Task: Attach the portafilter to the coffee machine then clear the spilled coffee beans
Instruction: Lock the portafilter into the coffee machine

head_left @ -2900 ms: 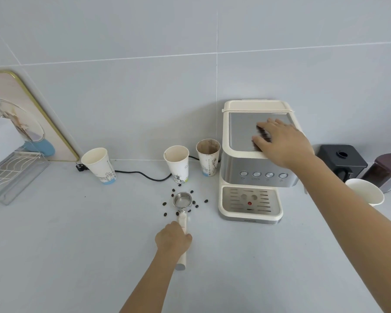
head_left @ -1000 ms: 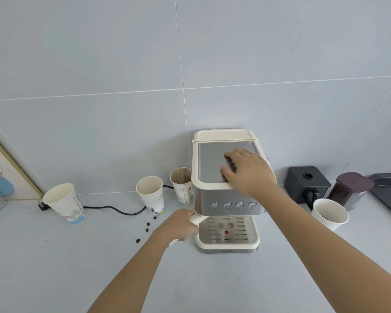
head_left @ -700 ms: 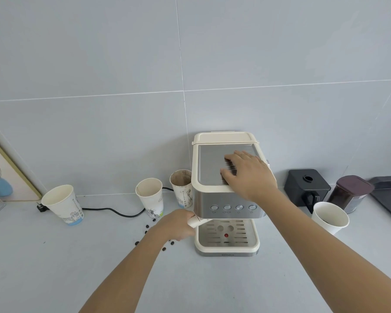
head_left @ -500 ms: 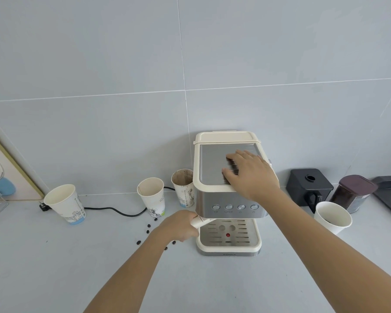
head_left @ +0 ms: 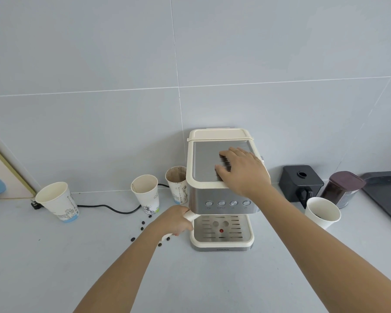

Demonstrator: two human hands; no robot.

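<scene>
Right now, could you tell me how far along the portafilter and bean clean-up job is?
Nothing looks finished. In hand: the left hand grips the portafilter handle under the coffee machine, while the right hand lies flat on its top. Whether it has locked is hidden. Left: the spilled coffee beans lie scattered on the counter.

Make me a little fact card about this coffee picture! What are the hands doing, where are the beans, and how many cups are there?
left hand: grip closed round the cream portafilter handle, at the machine's front left corner
right hand: flat on top of the coffee machine
portafilter basket: hidden under the machine, locking cannot be judged
coffee beans: loose on the counter, left of the machine
paper cups: four, three left of the machine, one right
dark jar: far right, by a black box
</scene>
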